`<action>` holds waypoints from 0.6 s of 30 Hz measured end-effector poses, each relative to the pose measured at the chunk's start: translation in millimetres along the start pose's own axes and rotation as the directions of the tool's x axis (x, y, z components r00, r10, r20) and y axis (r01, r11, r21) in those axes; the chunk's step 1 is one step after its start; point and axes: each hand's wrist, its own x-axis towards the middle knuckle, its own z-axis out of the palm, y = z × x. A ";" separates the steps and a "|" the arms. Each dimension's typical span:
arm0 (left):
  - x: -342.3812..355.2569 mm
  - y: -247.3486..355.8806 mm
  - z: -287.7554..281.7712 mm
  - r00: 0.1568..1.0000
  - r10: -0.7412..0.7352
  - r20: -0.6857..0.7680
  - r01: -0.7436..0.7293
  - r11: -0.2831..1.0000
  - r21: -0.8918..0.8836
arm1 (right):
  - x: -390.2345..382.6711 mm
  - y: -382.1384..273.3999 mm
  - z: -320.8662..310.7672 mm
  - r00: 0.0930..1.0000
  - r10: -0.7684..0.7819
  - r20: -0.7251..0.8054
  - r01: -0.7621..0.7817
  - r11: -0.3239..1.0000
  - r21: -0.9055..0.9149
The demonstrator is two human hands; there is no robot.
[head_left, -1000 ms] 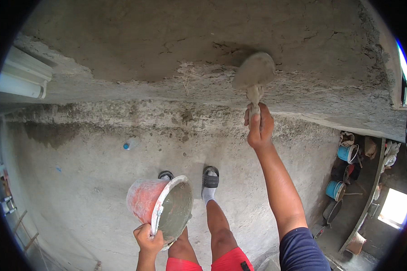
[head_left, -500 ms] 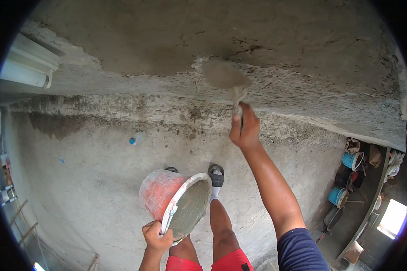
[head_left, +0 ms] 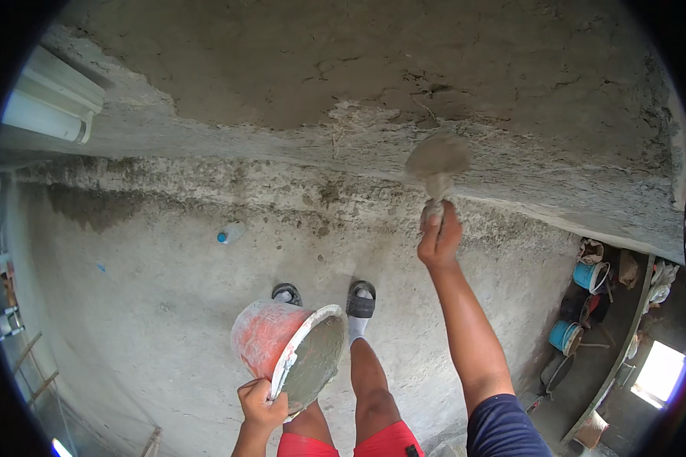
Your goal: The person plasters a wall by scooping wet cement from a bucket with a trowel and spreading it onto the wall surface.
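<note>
My right hand [head_left: 438, 236] is raised and gripped around the handle of a trowel [head_left: 437, 160], whose mortar-coated blade lies against the rough grey wall [head_left: 297, 68] at the lower edge of a plastered patch. My left hand [head_left: 261, 402] holds the rim of a red bucket [head_left: 263, 343], tilted so its grey mortar-filled mouth faces right. Below the bucket are my legs in red shorts and my feet in dark sandals [head_left: 360, 298] on the concrete floor.
A plastic bottle with a blue cap [head_left: 230, 233] lies on the floor by the wall base. Blue buckets [head_left: 591, 276] and clutter stand at the right. A white fixture [head_left: 53, 99] is at the upper left. A ladder-like frame [head_left: 23, 358] is at the left edge.
My right hand has swept the trowel along the wall, first leftward, then to the right and lower. The bucket in my left hand has stayed tilted at about the same place.
</note>
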 end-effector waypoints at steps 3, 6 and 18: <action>4.8 2.0 -3.8 0.999 0.019 -0.026 -0.019 1.000 0.024 | 36.1 -28.0 -3.8 0.989 -0.096 -0.113 0.110 0.985 0.133; 8.5 -0.2 -5.1 0.999 0.021 -0.030 -0.020 0.999 0.033 | 47.4 -31.3 9.2 0.993 -0.084 -0.082 0.091 0.993 0.078; 12.4 0.2 -5.3 0.998 0.049 -0.034 -0.049 0.999 -0.003 | 46.0 -54.1 8.8 0.951 -0.308 0.011 0.308 0.948 -0.082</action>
